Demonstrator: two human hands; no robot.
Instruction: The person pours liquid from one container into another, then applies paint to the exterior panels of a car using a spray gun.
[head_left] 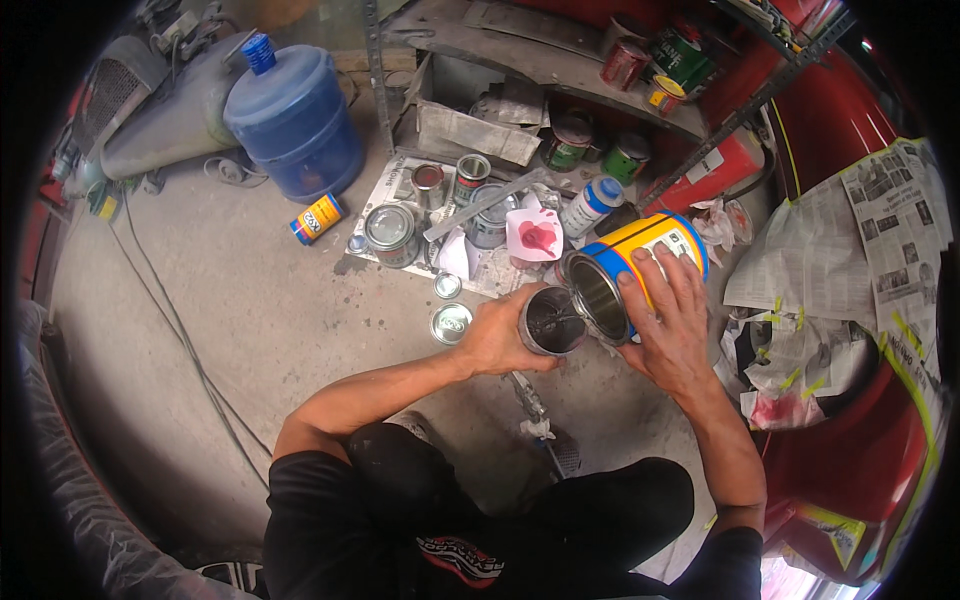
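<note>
My left hand (503, 335) is wrapped round a small open cup (553, 338) with dark liquid in the bottom. Right beside it, my right hand (665, 320) grips a large yellow and blue paint can (650, 240), tilted on its side with its open mouth over the cup's rim. A thin dark stream seems to run from the can's lip into the cup. Past my hands on the floor stand a white paper strainer (535, 236) stained red, a spray can (593, 205) with a blue cap, and a closed metal can (391, 235).
Two metal lids (451, 322) lie left of my left hand. A blue water jug (295, 120) and a small yellow-blue can (316, 218) stand farther left. Shelves with paint tins (625, 65) are at the back. A red car panel (860, 455), partly masked with newspaper (895, 215), borders the right.
</note>
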